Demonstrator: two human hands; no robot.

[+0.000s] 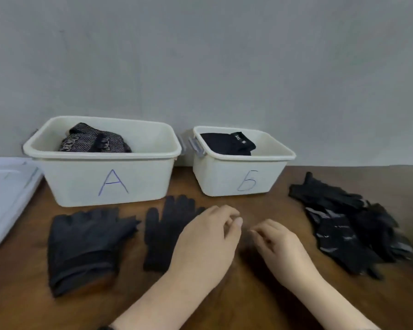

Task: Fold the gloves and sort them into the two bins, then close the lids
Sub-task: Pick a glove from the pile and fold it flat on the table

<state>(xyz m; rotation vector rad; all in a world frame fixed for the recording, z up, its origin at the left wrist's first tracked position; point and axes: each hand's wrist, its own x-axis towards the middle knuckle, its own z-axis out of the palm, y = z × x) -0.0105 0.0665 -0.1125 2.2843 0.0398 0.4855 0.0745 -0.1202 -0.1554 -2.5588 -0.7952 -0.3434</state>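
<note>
Two cream bins stand at the back of the table. Bin A (110, 184) on the left holds folded dotted gloves (93, 140). Bin Б (239, 179) on the right holds folded black gloves (227, 142). A thick dark glove (81, 244) lies flat in front of bin A. A thinner knit glove (162, 229) lies beside it, its right edge under my left hand (208, 241). My right hand (279, 244) hovers over bare table with fingers loosely curled, holding nothing. A pile of black gloves (348, 225) lies at the right.
White bin lids (7, 194) are stacked at the table's left edge. A grey wall (200, 55) rises right behind the bins. Brown wooden tabletop (224, 294) shows between my forearms.
</note>
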